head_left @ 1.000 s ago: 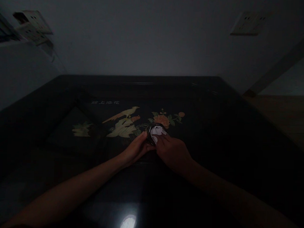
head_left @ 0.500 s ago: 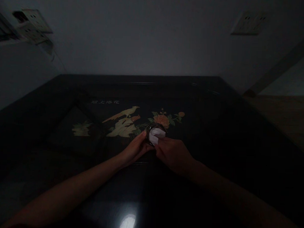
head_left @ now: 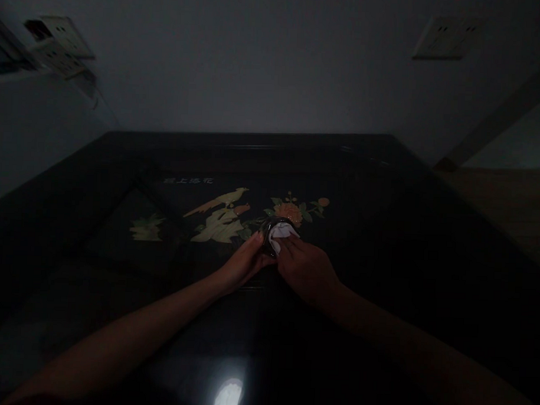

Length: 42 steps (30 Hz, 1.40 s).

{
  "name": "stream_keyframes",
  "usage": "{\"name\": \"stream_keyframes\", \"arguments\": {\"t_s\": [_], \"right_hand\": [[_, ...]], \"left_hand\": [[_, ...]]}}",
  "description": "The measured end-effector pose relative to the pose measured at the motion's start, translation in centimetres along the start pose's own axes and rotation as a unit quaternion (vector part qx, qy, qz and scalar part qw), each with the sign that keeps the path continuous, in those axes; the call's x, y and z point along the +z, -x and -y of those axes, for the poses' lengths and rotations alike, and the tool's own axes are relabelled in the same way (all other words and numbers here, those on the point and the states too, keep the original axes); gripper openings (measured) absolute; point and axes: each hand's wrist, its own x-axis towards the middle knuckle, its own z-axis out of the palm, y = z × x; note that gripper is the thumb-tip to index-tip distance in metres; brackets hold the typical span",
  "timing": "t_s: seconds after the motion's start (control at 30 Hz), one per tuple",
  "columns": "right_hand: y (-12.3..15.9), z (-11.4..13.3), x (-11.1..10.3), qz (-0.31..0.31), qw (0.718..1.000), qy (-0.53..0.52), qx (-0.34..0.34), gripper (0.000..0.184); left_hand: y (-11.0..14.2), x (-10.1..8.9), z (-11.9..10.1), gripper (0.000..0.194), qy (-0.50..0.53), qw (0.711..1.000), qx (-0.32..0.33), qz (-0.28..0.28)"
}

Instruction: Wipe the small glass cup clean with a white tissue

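Note:
In the dim head view, my left hand grips the left side of a small round glass vessel with a shiny rim. Its mouth is turned up toward me. A crumpled white cloth or tissue sits in that mouth, pinched in the fingers of my right hand and pressed against the inside. Some of the right fingertips are hidden in the folds. Both hands are just over the black glossy table, in front of its inlaid orange flower.
Inlaid birds on a pale rock decorate the table left of the vessel. Behind the table's far edge rises a grey wall, with sockets on the left and a socket plate on the right. Wooden floor shows at right.
The right hand has shifted slightly, its fingers now further over the cloth, which has changed shape inside the vessel. The left hand keeps its hold, nearly still.

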Motion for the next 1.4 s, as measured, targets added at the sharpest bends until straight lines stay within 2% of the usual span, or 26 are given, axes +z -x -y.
{"name": "stream_keyframes", "arguments": {"t_s": [0.17, 0.37, 0.63, 0.77, 0.83, 0.9, 1.03, 1.13, 1.2, 1.27, 1.4], "right_hand": [[0.0, 0.5, -0.3, 0.014, 0.999, 0.034, 0.023, 0.029], [-0.3, 0.3, -0.6, 0.038, 0.999, 0.013, 0.032, 0.02], [-0.5, -0.2, -1.4, 0.081, 0.988, -0.097, 0.086, 0.02], [-0.6, -0.5, -1.8, 0.088, 0.968, -0.196, 0.129, 0.022], [-0.6, -0.8, -1.8, 0.081, 0.943, -0.282, 0.156, 0.027], [-0.6, -1.0, -1.5, 0.063, 0.899, -0.393, 0.183, 0.031], [-0.6, -1.1, -0.7, 0.023, 0.764, -0.594, 0.25, 0.03], [-0.7, -0.9, 0.0, -0.032, 0.657, -0.683, 0.318, 0.03], [-0.8, -0.8, 0.4, -0.058, 0.601, -0.718, 0.346, 0.03], [-0.9, -1.0, 0.6, -0.067, 0.58, -0.73, 0.356, 0.028], [-1.2, -2.0, -0.2, -0.075, 0.593, -0.721, 0.351, 0.025]], "left_hand": [[0.3, 0.0, 0.0, 0.032, -0.026, 0.999, 0.0, -0.032], [0.4, -0.3, 0.2, 0.038, -0.05, 0.997, 0.014, -0.052], [0.4, -0.5, 0.1, 0.042, -0.073, 0.997, 0.015, -0.023], [0.4, -0.8, 0.1, 0.041, -0.071, 0.997, 0.016, -0.016], [0.3, -0.8, 0.2, 0.041, -0.072, 0.997, 0.018, -0.012], [0.3, -0.8, 0.2, 0.041, -0.065, 0.998, 0.021, -0.009], [0.4, -0.7, 0.2, 0.041, -0.05, 0.998, 0.03, -0.003], [0.5, -0.5, 0.2, 0.039, -0.05, 0.998, 0.03, 0.011], [0.5, -0.4, 0.1, 0.037, -0.046, 0.998, 0.026, 0.014], [0.5, -0.3, 0.0, 0.038, -0.04, 0.999, 0.021, 0.008], [0.2, -0.3, -0.3, 0.038, -0.02, 0.999, 0.023, -0.021]]}}
